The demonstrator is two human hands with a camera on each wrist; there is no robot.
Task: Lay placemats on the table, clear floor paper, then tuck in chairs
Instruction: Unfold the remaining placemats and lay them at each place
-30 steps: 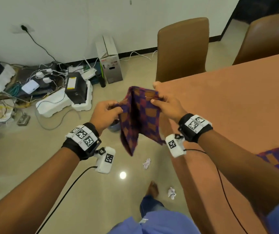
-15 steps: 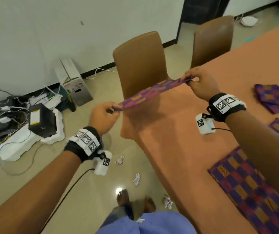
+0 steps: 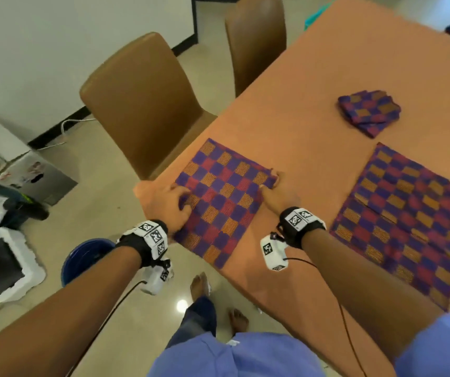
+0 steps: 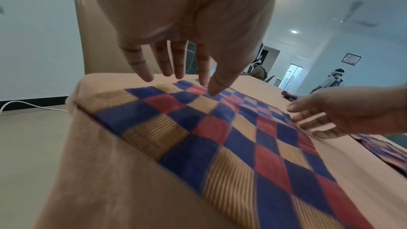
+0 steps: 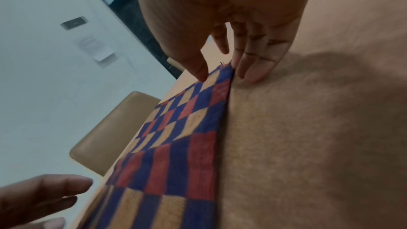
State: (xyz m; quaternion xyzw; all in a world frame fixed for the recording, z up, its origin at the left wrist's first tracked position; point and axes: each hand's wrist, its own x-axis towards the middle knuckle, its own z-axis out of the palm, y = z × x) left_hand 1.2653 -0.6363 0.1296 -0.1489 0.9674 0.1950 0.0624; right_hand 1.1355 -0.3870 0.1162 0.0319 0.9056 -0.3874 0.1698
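Note:
A checked purple, red and orange placemat [image 3: 224,202] lies flat on the near left corner of the orange table [image 3: 313,85]. My left hand [image 3: 175,205] rests at the mat's left edge; in the left wrist view its fingers [image 4: 187,69] are straight and spread just over the cloth [image 4: 220,137]. My right hand [image 3: 275,189] is at the mat's far right corner. In the right wrist view its thumb touches the mat [image 5: 180,145] and its straight fingers [image 5: 251,70] press the table beside the edge. Neither hand grips anything.
A second placemat [image 3: 409,221] lies spread out to the right, and a folded stack of mats [image 3: 369,112] sits farther back. Two brown chairs [image 3: 147,104] [image 3: 256,42] stand pulled out along the left side. A blue bucket [image 3: 85,257], a box [image 3: 28,170] and foam packing [image 3: 9,281] crowd the floor at left.
The mat was folded and held in the air, then stretched between both hands over the table corner. Now it lies flat and both hands have let go, fingers straightened.

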